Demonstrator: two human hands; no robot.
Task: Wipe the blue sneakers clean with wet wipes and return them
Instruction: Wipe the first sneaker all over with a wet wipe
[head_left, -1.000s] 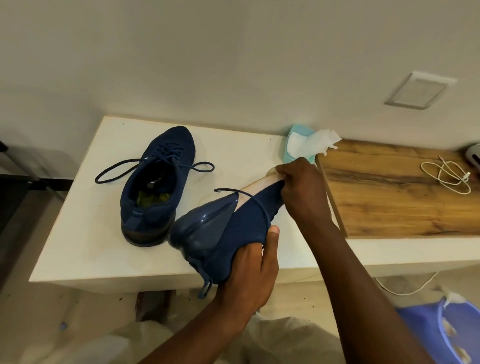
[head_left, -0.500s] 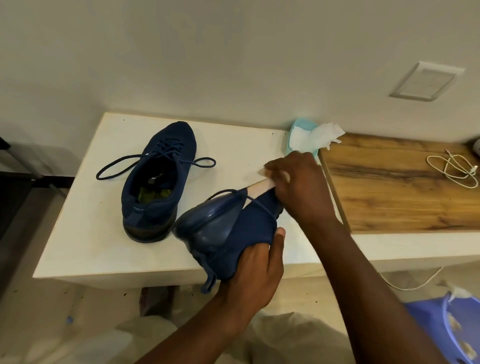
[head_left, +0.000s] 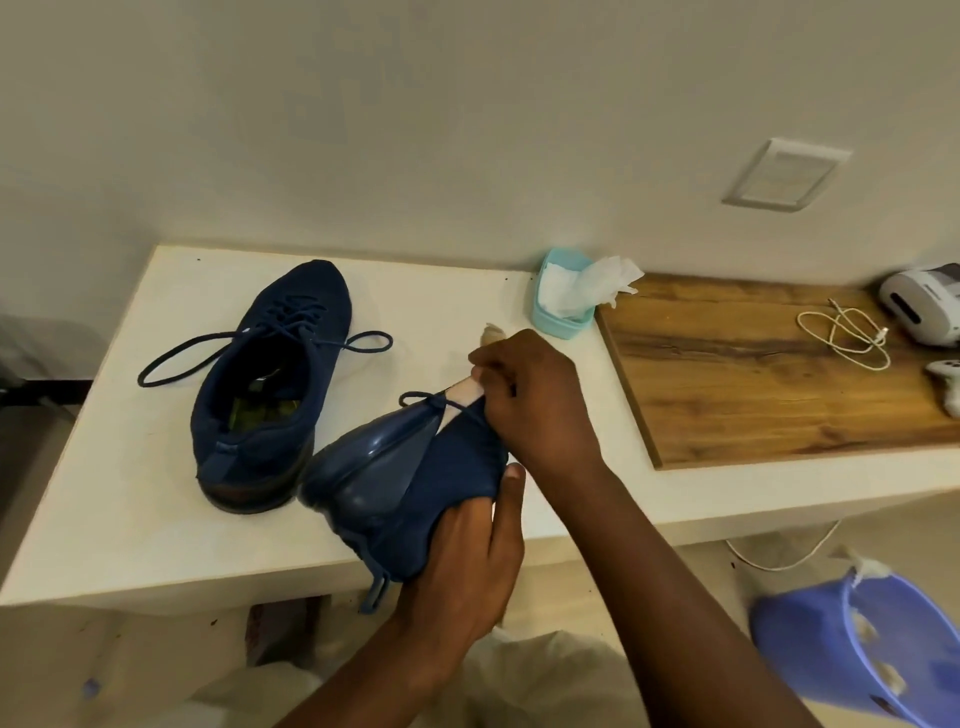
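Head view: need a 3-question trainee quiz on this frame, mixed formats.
1. True or false: one dark blue knit sneaker stands upright on the white table.
2. Which grip holds the other dark blue sneaker, tipped sole-outward, by its upper?
3. The teal plastic wipe tub sits: A) on the floor B) on the white table C) inside a sneaker.
Key: 1 true; 2 left grip; 3 B.

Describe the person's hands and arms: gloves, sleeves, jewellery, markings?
Left hand and right hand are both bare, no gloves. No rings, watch or bands are visible on either. No sleeves are in view: the arms are uncovered to the frame edge. No markings or cables.
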